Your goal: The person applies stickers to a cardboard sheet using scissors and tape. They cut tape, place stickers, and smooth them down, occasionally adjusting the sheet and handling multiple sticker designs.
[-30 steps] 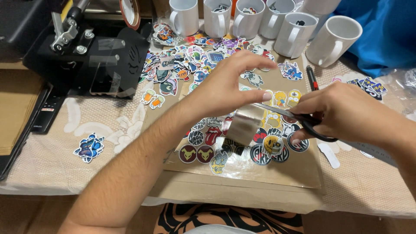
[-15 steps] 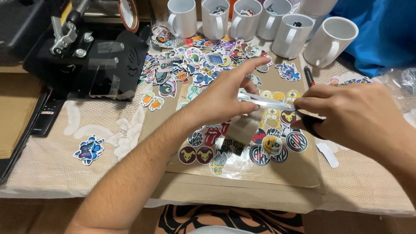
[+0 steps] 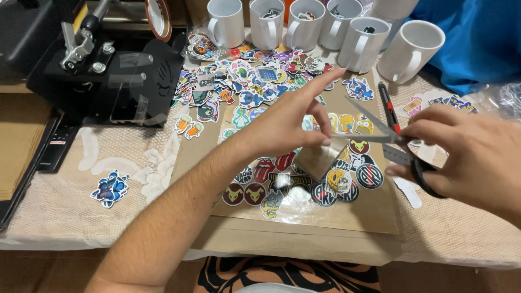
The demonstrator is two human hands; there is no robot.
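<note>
Right hand (image 3: pixel 467 154) grips open scissors (image 3: pixel 388 138); left hand (image 3: pixel 285 125) pinches clear tape strip (image 3: pixel 320 157), forefinger extended. Risk: blades sit near fingertips; tape may fold onto stickers (image 3: pixel 304 187) below.

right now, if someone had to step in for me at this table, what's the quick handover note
Left hand: pinching one end of a clear strip of tape above the cardboard sheet, index finger pointing out.
Right hand: holding the scissors, blades open at the strip.
Things: cut-out stickers spread over the cardboard and tablecloth, one lone blue sticker at the left; white mugs in a row at the back; black press machine at the left; a red and black pen near the scissors.
Done: strip pulled out and held taut.
Left: strip looks not yet cut; mugs show no stickers on their outsides.
</note>
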